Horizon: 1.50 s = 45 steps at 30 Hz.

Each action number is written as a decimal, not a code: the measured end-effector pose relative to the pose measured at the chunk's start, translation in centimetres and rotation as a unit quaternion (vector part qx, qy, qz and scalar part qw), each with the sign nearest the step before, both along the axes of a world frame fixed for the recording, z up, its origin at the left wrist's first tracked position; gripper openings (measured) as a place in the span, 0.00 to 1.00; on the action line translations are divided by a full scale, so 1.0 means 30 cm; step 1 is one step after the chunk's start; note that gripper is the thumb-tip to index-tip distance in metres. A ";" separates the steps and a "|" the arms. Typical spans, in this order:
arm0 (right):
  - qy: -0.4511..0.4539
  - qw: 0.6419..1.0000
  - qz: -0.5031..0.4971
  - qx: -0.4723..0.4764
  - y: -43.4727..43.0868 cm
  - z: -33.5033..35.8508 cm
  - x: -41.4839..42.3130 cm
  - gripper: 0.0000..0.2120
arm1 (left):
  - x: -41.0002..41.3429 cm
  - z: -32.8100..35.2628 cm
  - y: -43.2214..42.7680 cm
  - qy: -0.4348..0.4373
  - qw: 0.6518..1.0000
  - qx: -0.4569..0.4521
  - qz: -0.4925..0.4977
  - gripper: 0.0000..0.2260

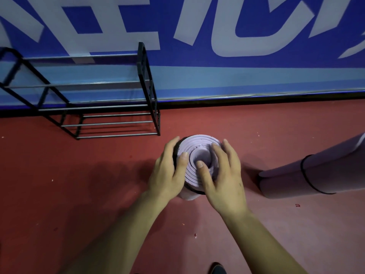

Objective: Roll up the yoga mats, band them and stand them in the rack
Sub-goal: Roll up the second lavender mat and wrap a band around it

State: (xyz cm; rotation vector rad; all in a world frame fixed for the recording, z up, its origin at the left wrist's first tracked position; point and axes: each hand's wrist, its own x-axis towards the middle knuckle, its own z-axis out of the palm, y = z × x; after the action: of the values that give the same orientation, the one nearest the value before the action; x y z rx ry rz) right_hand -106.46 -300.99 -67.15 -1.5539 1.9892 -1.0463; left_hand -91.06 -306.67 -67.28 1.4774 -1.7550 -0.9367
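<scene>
A rolled purple yoga mat (194, 149) stands on end on the red floor, its spiral top facing me and a black band around it near the top. My left hand (169, 173) grips the left side of the roll, thumb lying on the top edge. My right hand (221, 175) rests on the top of the roll, fingers spread over the spiral and around its right side. A second rolled purple mat (316, 175) lies on its side at the right, with a black band around it. The black metal rack (110, 107) stands against the wall at the upper left.
A blue wall banner (217, 56) with large white letters runs across the back, meeting the floor behind the rack. The red floor (59, 194) shows small bits of debris. A dark shoe tip (218, 268) shows at the bottom edge.
</scene>
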 end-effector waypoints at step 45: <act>-0.213 0.974 0.066 0.037 0.046 -0.074 -0.047 0.62 | 0.044 -0.126 0.035 -0.079 0.990 -0.032 -0.113 0.65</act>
State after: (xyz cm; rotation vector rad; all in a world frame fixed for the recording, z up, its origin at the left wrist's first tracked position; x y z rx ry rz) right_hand -107.88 -299.61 -69.36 -1.2732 1.5940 -1.1262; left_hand -89.75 -305.62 -71.05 1.3639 -2.0833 -0.8858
